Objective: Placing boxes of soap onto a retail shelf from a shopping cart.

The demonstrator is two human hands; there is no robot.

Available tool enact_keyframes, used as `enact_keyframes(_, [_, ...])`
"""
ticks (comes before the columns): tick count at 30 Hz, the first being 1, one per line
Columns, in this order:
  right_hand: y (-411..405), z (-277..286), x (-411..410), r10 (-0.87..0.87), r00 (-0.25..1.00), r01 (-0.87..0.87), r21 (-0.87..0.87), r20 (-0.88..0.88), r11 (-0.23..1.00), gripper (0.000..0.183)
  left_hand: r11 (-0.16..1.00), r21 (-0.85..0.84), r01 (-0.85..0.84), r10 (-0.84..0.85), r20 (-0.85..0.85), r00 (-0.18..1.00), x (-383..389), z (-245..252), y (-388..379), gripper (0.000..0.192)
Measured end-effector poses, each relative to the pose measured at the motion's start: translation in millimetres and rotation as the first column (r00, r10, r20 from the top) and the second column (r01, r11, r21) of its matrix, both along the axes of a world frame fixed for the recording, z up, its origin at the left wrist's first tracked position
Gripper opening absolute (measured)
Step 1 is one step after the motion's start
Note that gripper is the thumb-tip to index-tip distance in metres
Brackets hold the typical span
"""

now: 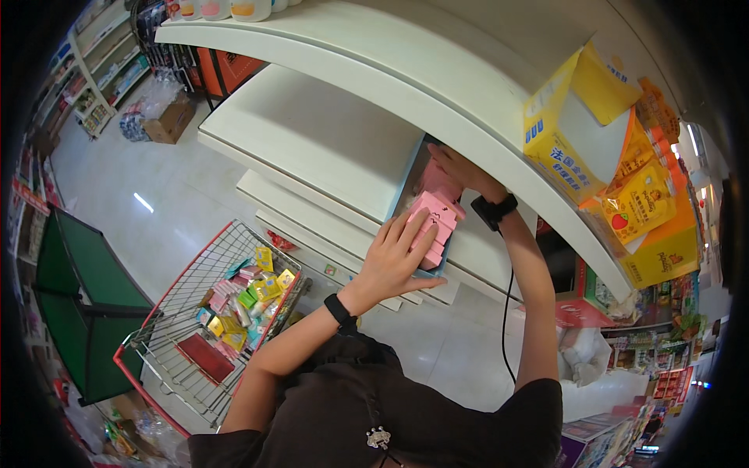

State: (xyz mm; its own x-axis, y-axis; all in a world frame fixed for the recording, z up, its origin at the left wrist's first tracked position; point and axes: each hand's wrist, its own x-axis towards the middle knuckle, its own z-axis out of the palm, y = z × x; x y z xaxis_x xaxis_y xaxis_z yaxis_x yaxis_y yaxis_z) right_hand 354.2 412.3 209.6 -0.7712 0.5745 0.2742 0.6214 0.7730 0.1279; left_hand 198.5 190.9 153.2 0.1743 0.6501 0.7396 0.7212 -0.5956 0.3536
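Note:
A blue-edged open tray (408, 180) sits on a white shelf and holds several small pink boxes (436, 225), some marked with black printing. My left hand (399, 248) rests on the front pink boxes, fingers spread over their tops and thumb apart near the tray's front end. Farther back in the same tray, my right hand (468, 171) reaches in beneath the overhanging upper shelf, touching a pink item (440, 180). The fingertips' hold there is partly hidden. Both wrists wear black bands.
The upper shelf (374, 61) overhangs the tray and carries yellow display boxes (562, 146) with orange-capped pouches (638, 202). A wire shopping cart (175, 292), full of small packages (248, 298), stands at my left. A black cable (507, 316) hangs beside my right arm.

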Motion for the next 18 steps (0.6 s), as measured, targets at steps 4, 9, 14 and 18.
enact_keyframes(4, [-1.0, -18.1, 26.1, 0.151, 0.978, -0.175, 0.175, 0.143, 0.969, 0.029, 1.000, -0.021, -0.012, 0.012, 0.008, 1.000, 5.8, 1.8, 10.7, 0.084])
enact_keyframes(9, [-31.3, -8.1, 31.7, 0.039, 0.948, -0.108, -0.204, -0.316, 0.973, 0.034, 1.000, -0.017, 0.009, -0.008, 0.068, 0.998, 1.2, 3.0, 8.4, 0.088])
enact_keyframes(14, [-9.2, -36.6, 54.7, -0.117, 0.915, -0.032, -0.358, -0.386, 0.933, 0.044, 0.999, 0.031, 0.009, -0.013, 0.121, 0.993, 1.6, 2.6, 6.1, 0.090])
enact_keyframes(18, [4.5, -54.0, 66.1, -0.144, 0.902, -0.008, -0.348, -0.408, 0.937, 0.046, 0.999, 0.028, -0.029, 0.025, 0.136, 0.990, -9.5, 2.1, -3.4, 0.093])
